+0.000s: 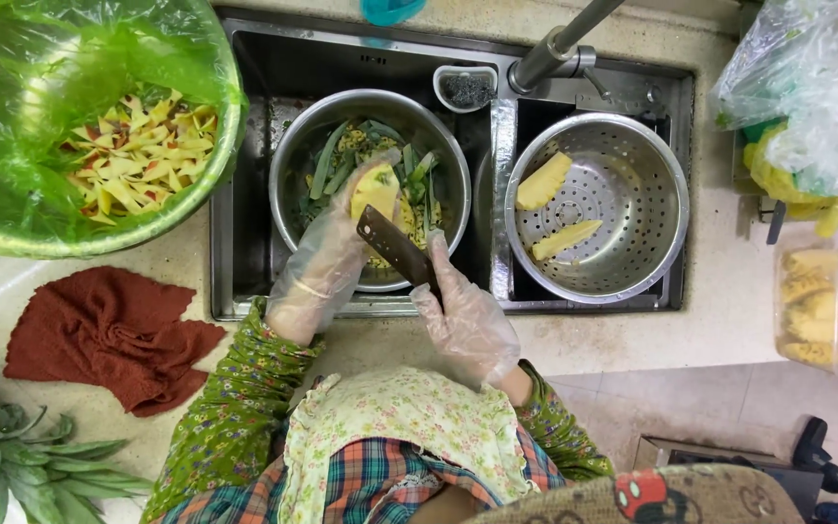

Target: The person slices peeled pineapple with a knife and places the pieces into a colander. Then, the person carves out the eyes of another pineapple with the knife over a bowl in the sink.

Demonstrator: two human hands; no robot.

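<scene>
Both hands wear thin clear plastic gloves and work over the sink. The left hand [327, 257] is closed around a piece of peeled pineapple [376, 190], holding it above a round steel bowl [288, 165] that sits in the left basin and holds green and yellow pineapple trimmings. The right hand [463, 311] is wrapped around the handle of a knife [395, 247], whose dark blade slants up to the left and meets the underside of the pineapple piece. In the right basin of the sink [244, 252] stands a perforated steel colander [652, 194] with two yellow pineapple wedges [543, 181] lying in it, well apart from the hands. A tap [560, 41] reaches over the divider between the basins. On the counter to the left, a large basin lined with a green plastic bag [21, 87] holds peel scraps, a rust-red cloth [109, 335] lies crumpled below it, and pineapple leaves [21, 466] show at the lower left corner. At the right edge sit clear plastic bags [807, 87] and a clear tub of pineapple chunks [826, 306].
</scene>
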